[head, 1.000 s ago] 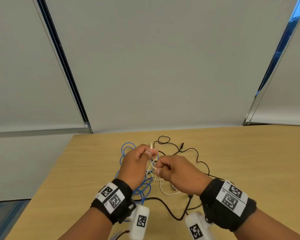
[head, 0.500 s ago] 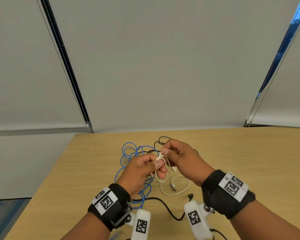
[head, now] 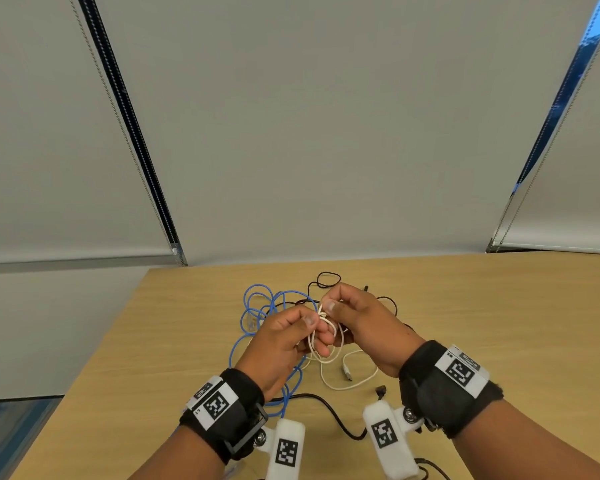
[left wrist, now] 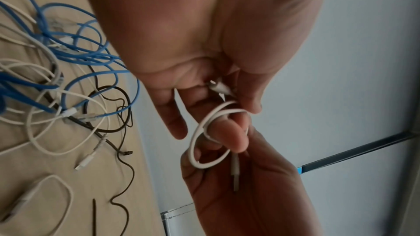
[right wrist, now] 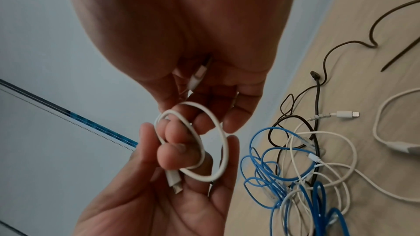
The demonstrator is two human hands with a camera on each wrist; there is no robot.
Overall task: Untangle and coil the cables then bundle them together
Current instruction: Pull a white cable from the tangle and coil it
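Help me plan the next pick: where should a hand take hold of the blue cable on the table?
Probably at the blue cable's far loops, coming from above on the left: they lie open on the table, while nearer strands cross white and black cables under the hands.

Item count: cables, hands, table.
1 blue cable; at least 2 white cables; black cables, count unclear; 2 hands: left hand, right hand; 1 table.

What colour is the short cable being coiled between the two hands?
White. The short cable looped between the hands shows best in the right wrist view.
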